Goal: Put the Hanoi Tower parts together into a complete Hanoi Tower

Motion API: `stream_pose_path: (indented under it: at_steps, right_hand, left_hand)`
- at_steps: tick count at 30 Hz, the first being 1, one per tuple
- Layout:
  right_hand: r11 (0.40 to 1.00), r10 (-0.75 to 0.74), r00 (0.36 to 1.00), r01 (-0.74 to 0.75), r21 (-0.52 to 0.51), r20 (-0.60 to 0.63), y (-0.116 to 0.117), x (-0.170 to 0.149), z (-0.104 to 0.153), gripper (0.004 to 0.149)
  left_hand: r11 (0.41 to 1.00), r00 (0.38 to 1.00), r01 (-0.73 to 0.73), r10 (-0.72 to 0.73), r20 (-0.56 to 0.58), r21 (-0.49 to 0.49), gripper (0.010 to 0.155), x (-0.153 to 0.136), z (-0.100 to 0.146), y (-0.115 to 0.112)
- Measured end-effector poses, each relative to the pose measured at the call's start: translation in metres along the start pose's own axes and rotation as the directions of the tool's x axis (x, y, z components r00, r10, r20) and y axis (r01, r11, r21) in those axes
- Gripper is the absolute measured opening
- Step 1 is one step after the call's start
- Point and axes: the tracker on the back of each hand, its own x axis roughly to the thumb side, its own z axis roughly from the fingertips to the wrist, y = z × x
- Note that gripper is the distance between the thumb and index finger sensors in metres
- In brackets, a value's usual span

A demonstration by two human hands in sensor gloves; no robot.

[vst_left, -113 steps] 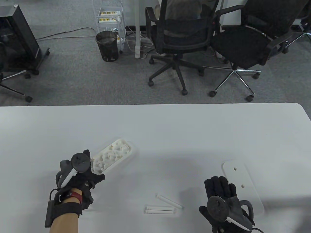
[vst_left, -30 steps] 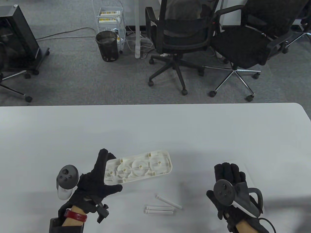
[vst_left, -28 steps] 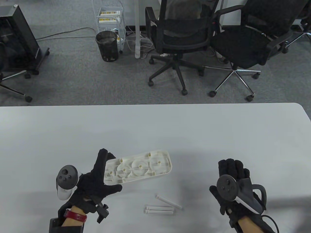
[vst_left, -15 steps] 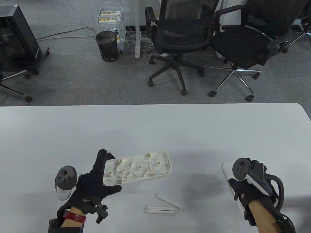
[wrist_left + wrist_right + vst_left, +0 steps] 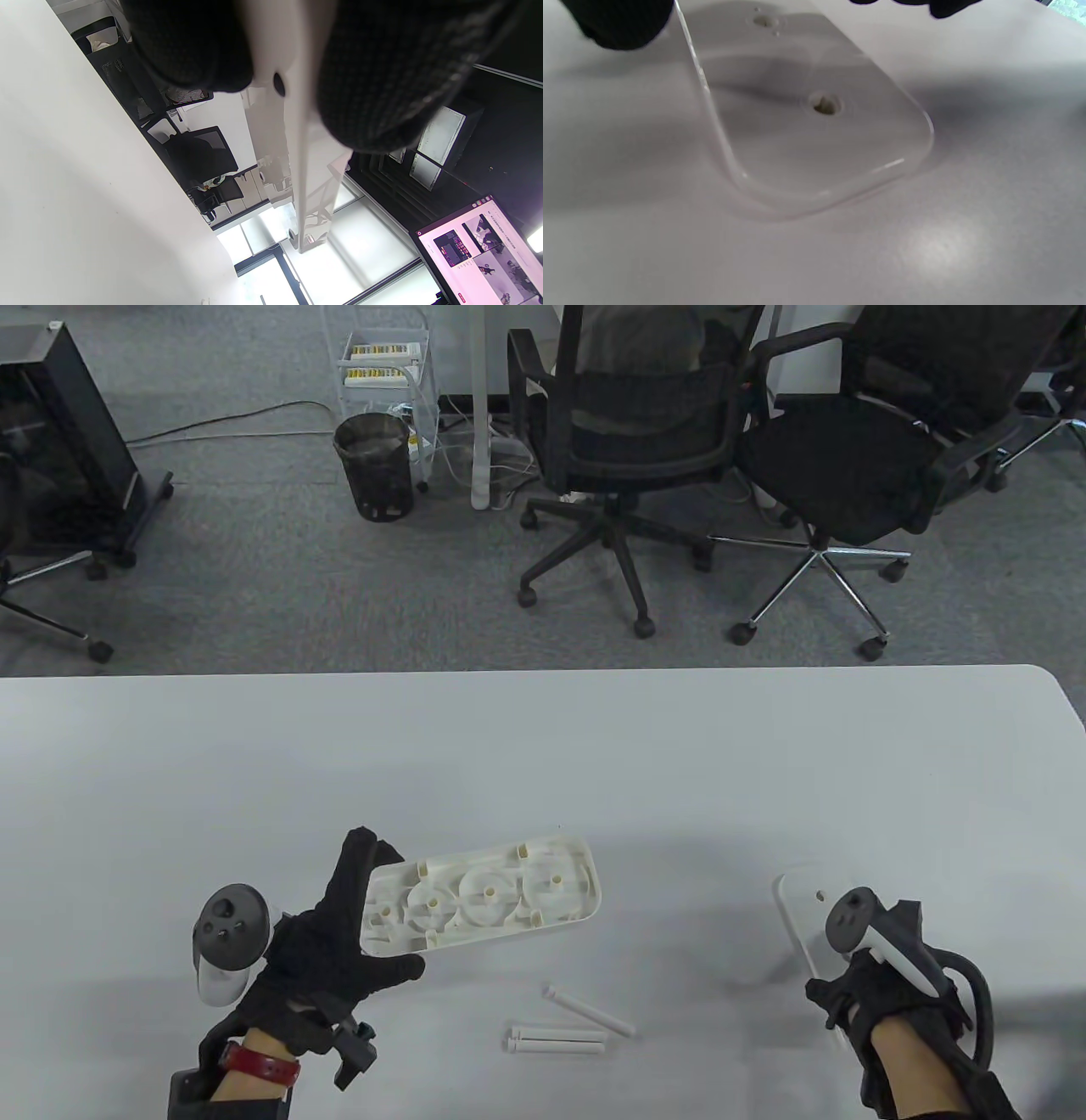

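My left hand (image 5: 383, 906) holds the white base tray (image 5: 488, 895) by its left end, thumb below and fingers behind, its ribbed, round-recessed side facing up. In the left wrist view the tray (image 5: 299, 140) runs edge-on between my fingers (image 5: 382, 72). My right hand (image 5: 859, 984) is over the near part of a flat white plate with holes (image 5: 800, 895) at the right. In the right wrist view my thumb (image 5: 623, 23) is at the plate's (image 5: 806, 127) left edge and the other fingertips (image 5: 927, 6) are at its far right side. Three white pegs (image 5: 587, 1008) lie between the hands.
The white table (image 5: 594, 746) stretches far beyond the parts, its far edge at mid-frame and a rounded corner at the far right. Office chairs (image 5: 632, 441) and a bin (image 5: 373, 466) stand on the floor beyond.
My right hand has moved right and toward me, turning from flat over the table to wrapped over the flat plate. My left hand keeps the tray raised, barely moving.
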Motion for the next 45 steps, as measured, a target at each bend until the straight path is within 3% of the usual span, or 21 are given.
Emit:
stream_pose_path:
  at_steps: [9, 19, 24, 32, 37, 45]
  right_hand:
    - [0.999, -0.006, 1.0, 0.006, 0.036, 0.014, 0.016, 0.001, -0.009, 0.103]
    - [0.993, -0.031, 0.999, 0.036, -0.112, 0.045, 0.009, -0.003, -0.008, 0.105]
    - [0.985, -0.11, 0.99, 0.121, -0.126, 0.087, 0.003, -0.009, -0.003, 0.107]
    - [0.969, -0.091, 0.974, 0.135, -0.206, 0.209, -0.026, 0.001, 0.022, 0.107]
    - [0.935, 0.011, 0.954, 0.096, -0.343, 0.299, -0.056, 0.021, 0.052, 0.108]
    - [0.881, 0.082, 0.896, 0.14, -0.452, 0.437, -0.092, 0.057, 0.103, 0.107]
  left_hand:
    - [1.0, 1.0, -0.005, 0.005, -0.002, 0.002, 0.126, 0.0, 0.0, 0.001]
    - [1.0, 1.0, -0.021, 0.021, 0.002, -0.002, 0.126, 0.002, 0.0, 0.0]
    - [1.0, 1.0, -0.02, 0.02, 0.005, -0.013, 0.126, 0.004, 0.0, -0.003]
    - [1.0, 1.0, -0.027, 0.027, 0.009, -0.013, 0.125, 0.005, -0.001, -0.005]
    - [0.999, 1.0, -0.028, 0.029, 0.013, -0.017, 0.125, 0.006, -0.001, -0.006]
    - [0.999, 0.999, -0.034, 0.035, 0.021, -0.025, 0.125, 0.01, -0.002, -0.007]
